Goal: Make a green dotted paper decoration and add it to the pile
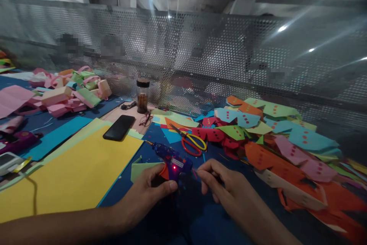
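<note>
My left hand (153, 187) is wrapped around the handle of a blue glue gun (172, 159), close to its orange trigger (164, 171). A red light glows on the gun's side, and its nozzle points to the far left. Just behind the gun, my right hand (219, 182) pinches with thumb and forefinger. A thin pink stick (195, 174), small and blurred, shows between those fingertips and the gun's rear. Light green folded paper (139, 170) sits beside my left hand. Scissors (190, 140) with one red and one yellow handle lie beyond the gun.
Yellow sheets (86, 161) and a black phone (119, 127) are at left. Farther back stands a dark-lidded jar (142, 98). Folded pink and green paper pieces (69, 96) pile up far left; colourful cut paper shapes (275, 138) cover the right. A perforated metal screen (183, 54) borders the table.
</note>
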### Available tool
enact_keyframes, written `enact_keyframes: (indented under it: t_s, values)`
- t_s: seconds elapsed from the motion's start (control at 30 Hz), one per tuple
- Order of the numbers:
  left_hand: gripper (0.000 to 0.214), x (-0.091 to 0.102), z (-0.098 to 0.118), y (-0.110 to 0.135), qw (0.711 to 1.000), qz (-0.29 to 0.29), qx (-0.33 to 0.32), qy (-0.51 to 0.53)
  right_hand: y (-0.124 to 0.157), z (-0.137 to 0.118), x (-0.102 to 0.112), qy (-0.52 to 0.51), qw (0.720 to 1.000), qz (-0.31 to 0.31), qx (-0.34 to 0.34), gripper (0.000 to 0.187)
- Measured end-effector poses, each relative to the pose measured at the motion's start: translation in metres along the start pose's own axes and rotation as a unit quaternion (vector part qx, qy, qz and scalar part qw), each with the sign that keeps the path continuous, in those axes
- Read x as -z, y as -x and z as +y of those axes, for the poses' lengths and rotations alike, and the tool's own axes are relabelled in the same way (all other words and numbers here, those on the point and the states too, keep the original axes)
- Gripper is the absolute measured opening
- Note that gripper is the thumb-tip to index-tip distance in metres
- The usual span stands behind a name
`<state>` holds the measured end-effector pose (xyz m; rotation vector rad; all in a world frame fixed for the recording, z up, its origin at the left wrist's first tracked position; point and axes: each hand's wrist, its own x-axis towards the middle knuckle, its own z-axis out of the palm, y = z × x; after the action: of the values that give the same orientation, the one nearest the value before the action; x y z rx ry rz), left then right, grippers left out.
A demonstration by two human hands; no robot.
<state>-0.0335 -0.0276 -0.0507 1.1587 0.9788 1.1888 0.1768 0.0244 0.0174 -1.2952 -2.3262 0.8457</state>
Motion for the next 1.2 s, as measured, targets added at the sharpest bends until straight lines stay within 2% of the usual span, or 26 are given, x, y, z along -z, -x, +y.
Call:
enact_keyframes:
  t_s: [0.17, 0.4, 0.57, 0.73, 0.83, 0.9, 0.97, 1.03, 1.13, 1.2]
  values:
    - [0.033, 0.001, -0.003, 0.000, 1.000, -0.010, -0.007, 0.008, -0.001, 0.002, 0.000, 0.005, 1.000, -0.008, -0.014, 0.032]
    - [0.030, -0.001, -0.002, -0.002, 0.999, 0.003, -0.010, 0.047, -0.002, -0.003, 0.003, 0.013, 1.000, 0.013, -0.003, 0.031]
    - [0.029, -0.003, 0.000, -0.002, 0.998, 0.007, -0.002, 0.060, 0.002, 0.009, 0.000, 0.023, 0.999, 0.029, 0.007, 0.032]
    - [0.034, -0.002, -0.004, -0.001, 0.999, 0.021, 0.007, 0.032, 0.009, 0.022, -0.003, 0.075, 0.987, 0.130, 0.060, 0.023]
    - [0.036, 0.000, -0.008, -0.001, 0.999, 0.026, 0.019, 0.009, 0.019, 0.017, 0.000, 0.151, 0.946, 0.244, 0.147, 0.017]
    - [0.038, 0.001, -0.009, 0.000, 0.999, 0.022, 0.032, 0.012, 0.029, 0.009, -0.001, 0.183, 0.919, 0.290, 0.195, 0.013]
    - [0.040, 0.002, -0.009, 0.001, 0.998, 0.023, 0.049, 0.011, 0.040, 0.002, -0.006, 0.180, 0.928, 0.248, 0.213, 0.008]
    - [0.041, 0.002, -0.006, 0.003, 0.998, 0.031, 0.057, -0.003, 0.048, 0.000, -0.016, 0.157, 0.953, 0.159, 0.203, 0.011]
    - [0.039, 0.001, -0.003, 0.006, 0.998, 0.041, 0.047, -0.024, 0.052, 0.006, -0.036, 0.091, 0.983, 0.088, 0.130, 0.009]
    - [0.038, 0.000, -0.001, 0.007, 0.998, 0.037, 0.043, -0.028, 0.049, 0.012, -0.048, 0.052, 0.993, 0.080, 0.067, 0.024]
